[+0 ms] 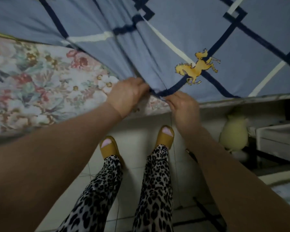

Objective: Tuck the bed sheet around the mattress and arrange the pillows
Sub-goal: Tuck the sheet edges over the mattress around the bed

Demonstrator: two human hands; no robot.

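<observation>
A blue bed sheet (182, 27) with dark navy and cream lines and a yellow horse print covers the upper part of the view. Its gathered edge comes down to the corner of a floral mattress (40, 81), which lies bare at the left. My left hand (126, 96) is closed on the bunched sheet edge at the mattress corner. My right hand (182, 106) pinches the same edge just to the right, fingers curled on the fabric. No pillows are in view.
I stand on a pale tiled floor (137, 136) in mustard slippers and leopard-print trousers. A yellowish soft toy (234, 133) sits under the bed frame at the right, next to a pale wooden crate (278, 139).
</observation>
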